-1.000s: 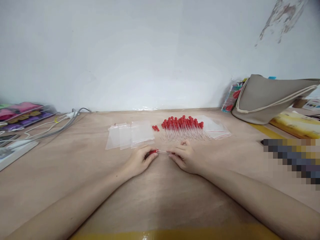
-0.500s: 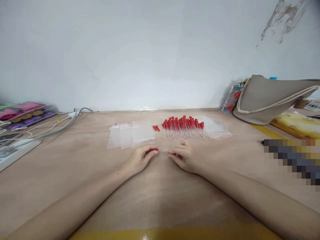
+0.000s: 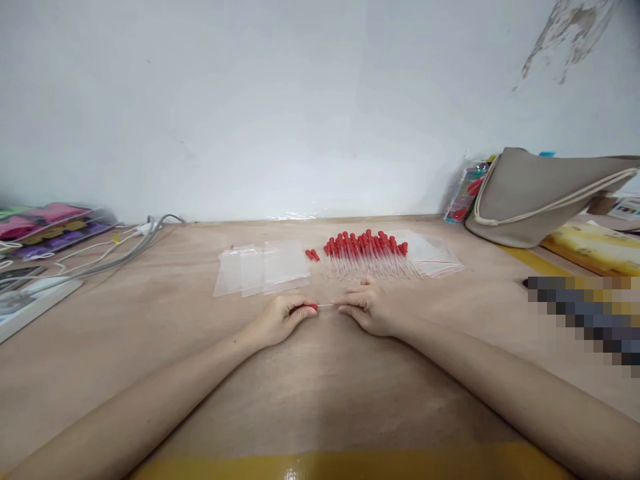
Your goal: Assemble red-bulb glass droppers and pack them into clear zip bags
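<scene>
A dropper [image 3: 325,307] with a red rubber bulb and a thin clear tube lies level between my hands. My left hand [image 3: 281,320] is closed around its red bulb, which is mostly hidden by the fingers. At the tube's far end, the fingers of my right hand [image 3: 370,310] pinch the tip. Behind them is a row of similar droppers [image 3: 367,247], red bulbs toward the wall and clear tubes toward me. Two loose red bulbs [image 3: 312,255] lie left of that row. Several clear plastic bags [image 3: 263,267] overlap farther left.
More clear bags [image 3: 435,253] lie right of the droppers. On the left are a power strip [image 3: 40,307], grey and white cables [image 3: 135,250] and a pack of coloured items [image 3: 55,230]. A grey bag [image 3: 540,200] stands at the back right. A wall [image 3: 300,107] closes off the table's far side.
The dropper has turned from a slight slant to nearly level, its bulb end a little lower. My right hand has risen slightly; both hands keep their hold.
</scene>
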